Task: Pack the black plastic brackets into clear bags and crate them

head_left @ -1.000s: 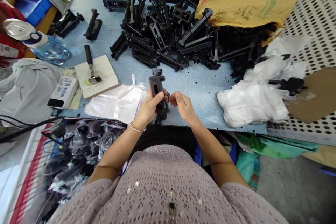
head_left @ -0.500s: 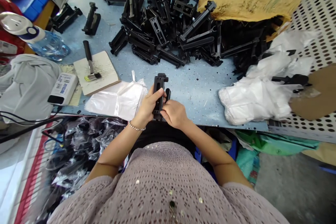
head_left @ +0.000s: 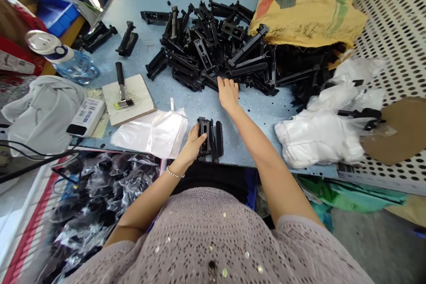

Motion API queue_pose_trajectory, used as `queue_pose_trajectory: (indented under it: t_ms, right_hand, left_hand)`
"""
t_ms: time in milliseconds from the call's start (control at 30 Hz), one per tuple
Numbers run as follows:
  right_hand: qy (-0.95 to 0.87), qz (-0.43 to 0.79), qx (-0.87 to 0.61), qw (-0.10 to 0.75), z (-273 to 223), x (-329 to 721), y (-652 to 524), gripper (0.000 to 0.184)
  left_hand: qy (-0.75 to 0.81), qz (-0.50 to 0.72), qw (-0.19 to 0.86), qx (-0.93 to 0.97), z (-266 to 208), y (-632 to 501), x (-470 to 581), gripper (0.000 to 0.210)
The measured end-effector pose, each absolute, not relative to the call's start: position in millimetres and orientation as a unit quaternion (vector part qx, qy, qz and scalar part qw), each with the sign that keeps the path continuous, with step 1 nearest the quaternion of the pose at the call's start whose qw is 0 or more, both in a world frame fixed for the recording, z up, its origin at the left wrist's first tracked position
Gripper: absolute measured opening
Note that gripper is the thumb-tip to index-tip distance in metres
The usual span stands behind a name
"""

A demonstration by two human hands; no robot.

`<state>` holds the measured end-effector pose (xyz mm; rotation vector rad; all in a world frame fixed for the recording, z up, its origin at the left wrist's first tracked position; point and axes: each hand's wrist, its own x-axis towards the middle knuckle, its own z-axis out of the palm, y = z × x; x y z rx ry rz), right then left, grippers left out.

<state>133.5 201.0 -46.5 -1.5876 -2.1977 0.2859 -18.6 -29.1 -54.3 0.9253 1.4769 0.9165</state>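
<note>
At the front edge of the table, my left hand (head_left: 192,146) grips a long black slotted bracket (head_left: 204,135), thumb across its top and fingers along its left side. A narrow black piece (head_left: 218,138) with rounded ends stands just to the right of it. My right hand (head_left: 229,93) is stretched forward to the near edge of a heap of similar black brackets (head_left: 203,51). Its fingers are bent over one bracket (head_left: 210,81) there, partly covering it. Thin white plastic bags (head_left: 155,133) lie flat to the left of my left hand.
A small hammer (head_left: 121,84) rests on a worn board (head_left: 143,93) at the left, near a white box (head_left: 87,117) and a water bottle (head_left: 75,64). A yellow sack (head_left: 309,4) spills brackets at the back right. White wrapped bundles (head_left: 316,131) lie at the right.
My right hand has let go of the bracket at the front and moved forward to the heap. My left hand has lowered its bracket to the table edge. The view has shifted slightly.
</note>
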Motion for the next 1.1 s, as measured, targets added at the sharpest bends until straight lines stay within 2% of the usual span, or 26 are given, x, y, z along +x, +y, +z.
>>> queue_pose_trajectory:
  t_ms: [100,200,267,333,400,533,600,800,933,1033,1100]
  right_hand:
    - [-0.758,0.152,-0.581,0.254,-41.4,143.2,179.9,0.039]
    - [-0.713,0.341,-0.514,0.335,-29.2,154.6,124.8,0.041]
    - [-0.667,0.499,-0.442,0.332,-19.2,158.0,82.6,0.044]
    - [-0.648,0.575,-0.402,0.296,-8.3,159.1,48.6,0.045]
    - [-0.678,0.528,-0.418,0.295,2.5,160.5,30.8,0.043]
    - [-0.786,0.235,-0.445,0.360,16.1,163.7,41.6,0.046]
    - [-0.833,0.160,-0.398,0.349,17.8,161.6,55.5,0.051]
    - [-0.855,0.178,-0.386,0.297,20.6,148.6,45.6,0.055]
    - [-0.918,0.111,-0.226,0.306,4.8,143.4,4.5,0.051]
    - [-0.921,0.057,-0.182,0.341,-13.7,136.7,-10.4,0.046]
    - [-0.935,0.067,-0.179,0.298,-20.3,133.5,-4.5,0.044]
  left_hand:
    - [0.635,0.412,0.507,0.412,-43.7,-24.2,-24.5,0.067]
    - [0.570,0.494,0.495,0.431,-26.3,-11.7,-25.9,0.063]
    - [0.497,0.543,0.539,0.410,-12.6,-4.0,-20.9,0.061]
    - [0.437,0.560,0.595,0.377,0.3,-0.4,-14.4,0.058]
    - [0.419,0.561,0.617,0.358,10.4,-1.9,-9.6,0.052]
    - [0.458,0.539,0.607,0.363,21.1,-13.3,-6.7,0.042]
    - [0.459,0.508,0.640,0.348,22.6,-17.5,-6.1,0.041]
    - [0.470,0.540,0.643,0.272,21.5,-11.4,-15.0,0.040]
    - [0.474,0.521,0.678,0.211,26.3,-4.9,-24.0,0.047]
    - [0.455,0.471,0.732,0.189,25.6,-3.7,-28.0,0.051]
    - [0.478,0.465,0.718,0.201,19.1,-2.7,-35.2,0.054]
